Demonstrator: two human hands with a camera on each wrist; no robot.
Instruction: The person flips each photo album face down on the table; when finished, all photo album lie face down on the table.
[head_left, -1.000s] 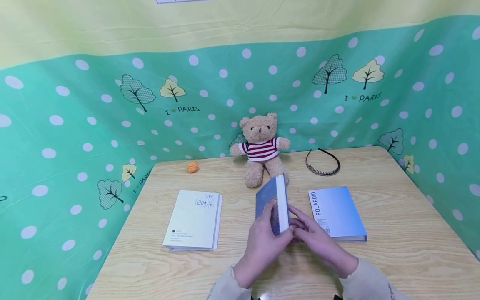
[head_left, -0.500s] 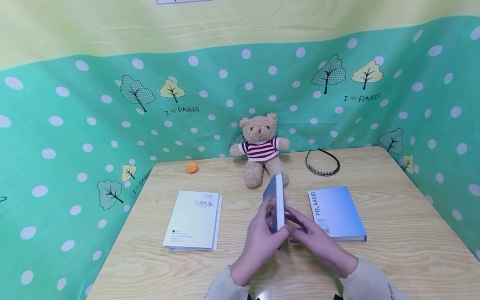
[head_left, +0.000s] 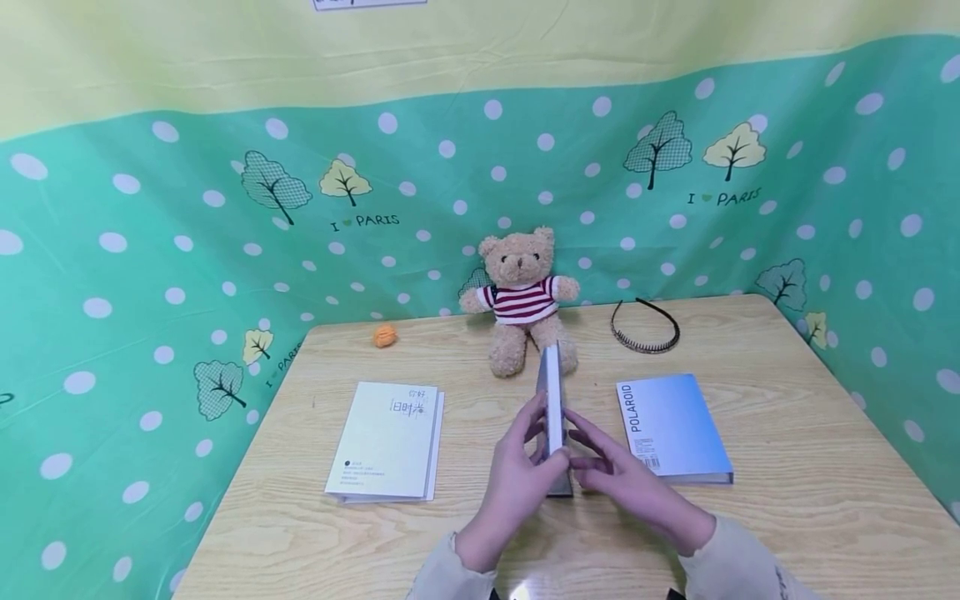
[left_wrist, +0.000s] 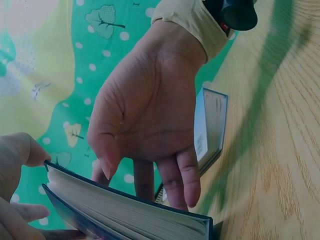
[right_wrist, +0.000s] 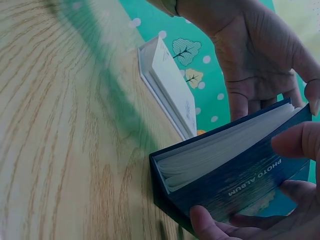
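Observation:
A dark blue photo album (head_left: 554,400), lettered "PHOTO ALBUM" in the right wrist view, stands upright on its narrow side between both hands. Its white page edges face me. My left hand (head_left: 517,475) pinches it, thumb at the near edge and fingers along the left cover. On the other side, my right hand (head_left: 618,467) rests loosely bent fingertips against the right cover, its thumb on that same side. In the left wrist view the right hand (left_wrist: 150,105) shows its palm, with fingertips partly hidden behind the album (left_wrist: 125,205). Whether the album's lower edge touches the table is unclear.
A white album (head_left: 386,442) lies left and a blue POLAROID album (head_left: 675,429) right on the wooden table (head_left: 285,533). A teddy bear (head_left: 522,300) sits behind, between an orange ball-like object (head_left: 385,336) and a toothed headband (head_left: 647,346). A green curtain (head_left: 420,183) surrounds the back.
The photo album has turned from leaning, with its left cover showing, to nearly vertical, its page edges facing me. Both hands have stayed at its sides, the left shifting slightly.

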